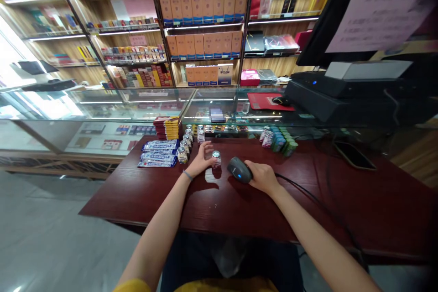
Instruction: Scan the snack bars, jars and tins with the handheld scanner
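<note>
My left hand (202, 159) is on the dark red tabletop with its fingers apart and curved. Its thumb is right beside a small silver-topped can (216, 159); whether they touch I cannot tell. In my right hand (263, 177) is a black barcode scanner (240, 170) with a blue light, its head facing left toward the can. A small white paper (211, 175) or bright reflection shows just in front of the can. Left of my left hand stands a row of similar small cans (185, 145), with another can (200, 136) behind my fingers.
Blue-and-white packets (158, 153) and a stack of yellow-and-maroon packs (167, 127) lie at left. More cans (267, 138) and green containers (285, 142) stand at back right. The scanner's cable (308, 191) runs right, below a phone (354, 155). A glass counter (137, 105) borders the table.
</note>
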The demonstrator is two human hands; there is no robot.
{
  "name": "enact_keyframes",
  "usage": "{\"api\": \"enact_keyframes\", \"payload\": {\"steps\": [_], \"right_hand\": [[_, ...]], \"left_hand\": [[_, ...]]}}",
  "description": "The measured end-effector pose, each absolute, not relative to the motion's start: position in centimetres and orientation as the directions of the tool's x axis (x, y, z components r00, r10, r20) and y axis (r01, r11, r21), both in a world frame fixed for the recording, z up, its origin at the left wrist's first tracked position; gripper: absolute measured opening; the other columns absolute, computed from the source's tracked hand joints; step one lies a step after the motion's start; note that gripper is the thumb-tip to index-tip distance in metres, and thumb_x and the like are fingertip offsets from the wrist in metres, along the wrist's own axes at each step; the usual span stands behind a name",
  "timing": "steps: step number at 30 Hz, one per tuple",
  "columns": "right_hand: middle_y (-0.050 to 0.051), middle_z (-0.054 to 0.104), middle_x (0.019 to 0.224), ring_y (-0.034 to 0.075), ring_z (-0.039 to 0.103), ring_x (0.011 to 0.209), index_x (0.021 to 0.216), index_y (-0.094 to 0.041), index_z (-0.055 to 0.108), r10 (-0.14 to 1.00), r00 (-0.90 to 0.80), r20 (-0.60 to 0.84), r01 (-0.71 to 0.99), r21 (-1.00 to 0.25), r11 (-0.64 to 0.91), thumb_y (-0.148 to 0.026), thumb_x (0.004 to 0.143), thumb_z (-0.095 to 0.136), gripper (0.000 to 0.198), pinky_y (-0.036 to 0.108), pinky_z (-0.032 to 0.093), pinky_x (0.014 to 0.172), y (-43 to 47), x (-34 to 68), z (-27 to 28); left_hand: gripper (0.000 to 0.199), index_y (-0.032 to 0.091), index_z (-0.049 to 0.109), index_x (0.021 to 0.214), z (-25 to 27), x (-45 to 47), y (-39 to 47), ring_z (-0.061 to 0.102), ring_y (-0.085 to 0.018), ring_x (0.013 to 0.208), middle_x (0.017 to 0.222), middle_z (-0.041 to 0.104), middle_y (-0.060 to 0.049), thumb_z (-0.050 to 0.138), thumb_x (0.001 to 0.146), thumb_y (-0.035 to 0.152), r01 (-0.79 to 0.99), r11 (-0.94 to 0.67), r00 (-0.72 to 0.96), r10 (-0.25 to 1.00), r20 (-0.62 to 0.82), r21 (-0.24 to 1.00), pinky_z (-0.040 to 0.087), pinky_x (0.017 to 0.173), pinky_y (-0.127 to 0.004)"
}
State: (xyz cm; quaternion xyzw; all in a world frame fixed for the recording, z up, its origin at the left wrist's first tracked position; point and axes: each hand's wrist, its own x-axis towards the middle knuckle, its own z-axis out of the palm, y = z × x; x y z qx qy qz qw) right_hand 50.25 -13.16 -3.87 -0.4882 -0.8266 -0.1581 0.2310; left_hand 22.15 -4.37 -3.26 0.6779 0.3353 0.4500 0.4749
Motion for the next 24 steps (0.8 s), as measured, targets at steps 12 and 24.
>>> {"api": "enact_keyframes", "payload": {"steps": [12,24], "right_hand": [[0.006,0.071,0.086,0.019,0.066,0.071,0.115,-0.010,0.057,0.680,-0.430,0.594,0.865,0.054,0.499,-0.025,0.076,0.055,0.042,0.029,0.038,0.064,-13.4,50.2,-3.4],[0.003,0.069,0.078,0.017,0.064,0.067,0.117,-0.013,0.054,0.653,-0.475,0.591,0.830,0.054,0.555,-0.027,0.078,0.052,0.041,0.029,0.037,0.064,-14.0,49.6,-3.1]], "left_hand": [[0.053,0.021,0.040,0.101,-3.3,23.3,-5.0,0.057,-0.013,0.084,0.092,0.054,0.001,0.079,0.067,0.028,0.111,-0.276,0.304,0.924,0.232,0.955,0.047,0.082,-0.031],[0.049,0.022,0.054,0.123,-2.1,22.1,-4.6,0.060,-0.019,0.109,0.127,0.060,-0.008,0.074,0.080,0.032,-0.420,0.095,0.360,0.930,0.070,0.903,0.050,0.090,-0.033]]}}
